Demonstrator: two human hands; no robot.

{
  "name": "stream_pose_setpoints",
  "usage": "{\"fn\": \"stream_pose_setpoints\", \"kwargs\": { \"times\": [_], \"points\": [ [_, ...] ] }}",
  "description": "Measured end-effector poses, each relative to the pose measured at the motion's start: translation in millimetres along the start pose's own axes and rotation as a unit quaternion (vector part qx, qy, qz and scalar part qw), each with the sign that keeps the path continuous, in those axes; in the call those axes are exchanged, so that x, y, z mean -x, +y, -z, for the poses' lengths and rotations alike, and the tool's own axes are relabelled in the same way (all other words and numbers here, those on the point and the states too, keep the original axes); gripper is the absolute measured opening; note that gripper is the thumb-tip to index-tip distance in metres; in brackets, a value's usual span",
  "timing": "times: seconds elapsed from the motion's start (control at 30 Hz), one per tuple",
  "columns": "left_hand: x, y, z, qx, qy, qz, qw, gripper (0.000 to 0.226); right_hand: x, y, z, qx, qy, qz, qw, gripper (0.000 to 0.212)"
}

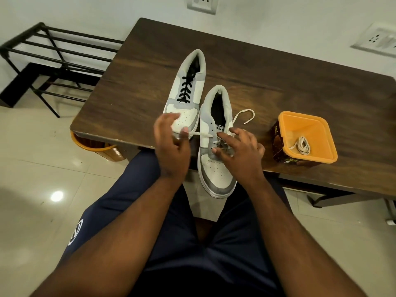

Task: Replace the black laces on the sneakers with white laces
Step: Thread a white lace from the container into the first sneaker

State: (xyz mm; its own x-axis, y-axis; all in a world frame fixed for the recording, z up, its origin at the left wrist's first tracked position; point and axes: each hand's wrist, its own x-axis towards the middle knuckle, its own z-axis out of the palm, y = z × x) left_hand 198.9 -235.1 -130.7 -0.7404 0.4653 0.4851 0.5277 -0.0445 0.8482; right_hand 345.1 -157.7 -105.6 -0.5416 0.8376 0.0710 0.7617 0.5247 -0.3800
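Two white and grey sneakers lie on the dark wooden table. The far sneaker carries black laces. The near sneaker overhangs the table's front edge and has a white lace threaded through its lower eyelets. My left hand pinches one end of that lace and holds it taut to the left. My right hand rests on the near sneaker's eyelet area, fingers curled on the lace there. The lace's other end loops loose to the right of the shoe.
An orange tub with a second coiled white lace stands on the table to the right. A black metal rack is at the back left. An orange bin sits under the table's left corner.
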Motion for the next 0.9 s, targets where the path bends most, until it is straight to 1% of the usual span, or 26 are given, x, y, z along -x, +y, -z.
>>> {"fn": "stream_pose_setpoints", "kwargs": {
  "times": [0.03, 0.07, 0.1, 0.17, 0.23, 0.27, 0.3, 0.33, 0.4, 0.43, 0.47, 0.5, 0.57, 0.6, 0.63, 0.67, 0.77, 0.83, 0.87, 0.9],
  "points": [
    [6, 1, -6, -0.013, -0.061, -0.046, 0.997, 0.031, 0, 1, -3, 0.001, 0.002, 0.002, 1.0, 0.047],
    [11, 2, -13, -0.016, -0.112, -0.062, 0.992, 0.031, 1, 2, -6, 0.004, 0.007, 0.004, 1.0, 0.048],
    [14, 1, -18, -0.017, -0.145, -0.054, 0.988, 0.03, 1, 3, -9, 0.007, 0.016, 0.007, 1.0, 0.049],
    [18, -2, -23, -0.018, -0.166, -0.016, 0.986, 0.022, 2, 4, -15, 0.009, 0.04, 0.008, 0.999, 0.05],
    [16, -6, -21, -0.022, -0.166, 0.014, 0.986, 0.012, 4, 5, -21, 0.011, 0.065, 0.004, 0.998, 0.053],
    [11, -8, -18, -0.03, -0.148, 0.02, 0.988, 0.009, 5, 6, -24, 0.01, 0.074, 0.0, 0.997, 0.055],
    [6, -12, -13, -0.046, -0.114, 0.026, 0.992, 0.008, 6, 7, -26, 0.007, 0.08, -0.006, 0.997, 0.057],
    [0, -17, -7, -0.064, -0.065, 0.043, 0.995, 0.007, 8, 8, -28, 0.001, 0.083, -0.011, 0.996, 0.058],
    [-11, -26, 8, -0.095, 0.039, 0.102, 0.989, 0.009, 9, 9, -30, -0.008, 0.086, -0.015, 0.996, 0.058],
    [-14, -28, 14, -0.105, 0.065, 0.123, 0.985, 0.011, 9, 9, -32, -0.009, 0.087, -0.015, 0.996, 0.057],
    [-15, -28, 16, -0.115, 0.064, 0.116, 0.984, 0.013, 9, 8, -32, -0.011, 0.087, -0.014, 0.996, 0.057],
    [-14, -25, 16, -0.122, 0.041, 0.075, 0.989, 0.017, 9, 8, -33, -0.015, 0.086, -0.014, 0.996, 0.057],
    [-5, -17, 5, -0.099, -0.052, -0.042, 0.993, 0.024, 9, 8, -34, -0.024, 0.084, -0.013, 0.996, 0.058],
    [1, -12, -3, -0.072, -0.102, -0.067, 0.99, 0.027, 9, 8, -35, -0.026, 0.085, -0.012, 0.996, 0.058],
    [8, -7, -11, -0.05, -0.141, -0.067, 0.986, 0.027, 10, 8, -35, -0.027, 0.086, -0.012, 0.996, 0.059],
    [13, -4, -17, -0.037, -0.161, -0.058, 0.985, 0.027, 10, 8, -35, -0.027, 0.087, -0.012, 0.996, 0.06],
    [18, -1, -25, -0.027, -0.17, -0.019, 0.985, 0.022, 11, 6, -34, -0.029, 0.087, -0.016, 0.996, 0.061],
    [12, -4, -21, -0.029, -0.17, -0.012, 0.985, 0.014, 11, 6, -34, -0.026, 0.085, -0.019, 0.996, 0.061],
    [7, -7, -17, -0.043, -0.148, -0.012, 0.988, 0.011, 11, 7, -34, -0.028, 0.084, -0.02, 0.996, 0.061],
    [1, -12, -10, -0.059, -0.111, -0.002, 0.992, 0.008, 11, 7, -34, -0.033, 0.083, -0.021, 0.996, 0.06]
  ]
}}
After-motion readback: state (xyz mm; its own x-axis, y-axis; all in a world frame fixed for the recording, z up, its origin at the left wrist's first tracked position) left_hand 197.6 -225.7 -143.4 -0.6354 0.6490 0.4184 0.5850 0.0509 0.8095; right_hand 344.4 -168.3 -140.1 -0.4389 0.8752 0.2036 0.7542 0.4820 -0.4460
